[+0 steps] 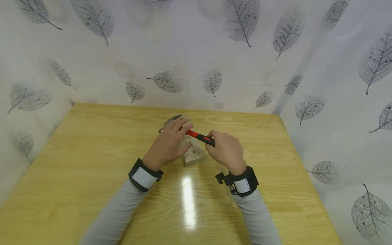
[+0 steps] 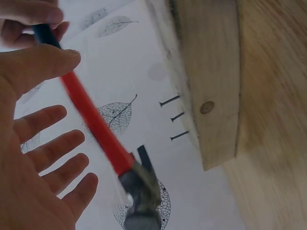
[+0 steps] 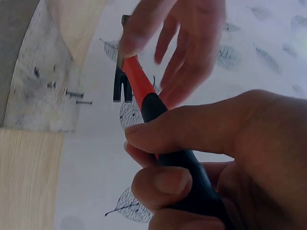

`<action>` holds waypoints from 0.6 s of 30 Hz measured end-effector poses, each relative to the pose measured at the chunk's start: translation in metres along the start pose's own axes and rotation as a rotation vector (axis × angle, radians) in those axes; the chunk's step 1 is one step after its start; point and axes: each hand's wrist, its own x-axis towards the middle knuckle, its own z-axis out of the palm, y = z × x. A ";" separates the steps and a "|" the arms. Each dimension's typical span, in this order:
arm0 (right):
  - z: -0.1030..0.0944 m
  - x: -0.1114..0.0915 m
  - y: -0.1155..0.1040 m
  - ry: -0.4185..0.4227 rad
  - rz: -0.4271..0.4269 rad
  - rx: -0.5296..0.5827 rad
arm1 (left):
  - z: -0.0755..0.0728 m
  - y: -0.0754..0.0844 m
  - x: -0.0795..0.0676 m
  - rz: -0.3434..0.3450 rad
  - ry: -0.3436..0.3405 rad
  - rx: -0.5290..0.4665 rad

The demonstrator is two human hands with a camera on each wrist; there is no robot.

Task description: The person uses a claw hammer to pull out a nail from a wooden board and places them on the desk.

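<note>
To the left of my left hand, the wooden table runs a long way, so I think my elbow has room there. My left hand has its fingers straight and spread by the metal end of the hammer. It isn't gripping, and I can't tell if its thumb touches the handle. The hammer goes from under my left hand across to my right hand. I guess the metal end is heavy and hard, and wants to tip down.

Between my hands, under the hammer, sits a wood block. Thin nails stick out of it; they look like they could bend or poke me.

My right hand is wrapped around the black end of the handle. That looks like rubber, so it shouldn't slip much, and it seems the best spot to hold. Right of that hand there's more table, then its edge, well apart. Past both hands, the back edge meets the leafy wall.
</note>
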 end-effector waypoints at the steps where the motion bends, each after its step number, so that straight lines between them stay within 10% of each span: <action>1: 0.000 -0.001 -0.003 -0.002 -0.010 -0.002 | 0.002 0.000 0.000 0.003 -0.010 0.012; 18: 0.001 -0.013 -0.022 -0.050 -0.089 0.016 | 0.007 0.002 -0.005 0.000 -0.166 0.016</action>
